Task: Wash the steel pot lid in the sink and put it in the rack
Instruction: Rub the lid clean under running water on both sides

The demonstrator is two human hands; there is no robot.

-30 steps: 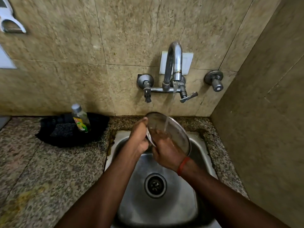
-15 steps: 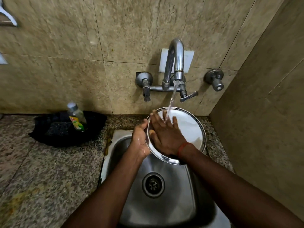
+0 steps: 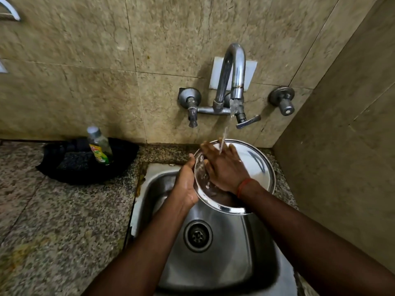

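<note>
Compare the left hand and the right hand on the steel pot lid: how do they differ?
Grip: the left hand grips the steel pot lid by its left rim, while the right hand lies flat on its face, fingers spread.
Water: the stream from the tap lands on the right hand; the left hand is beside it.
Wrist: the right hand has an orange band, the left hand none.
Shared: both touch the lid over the sink.
</note>
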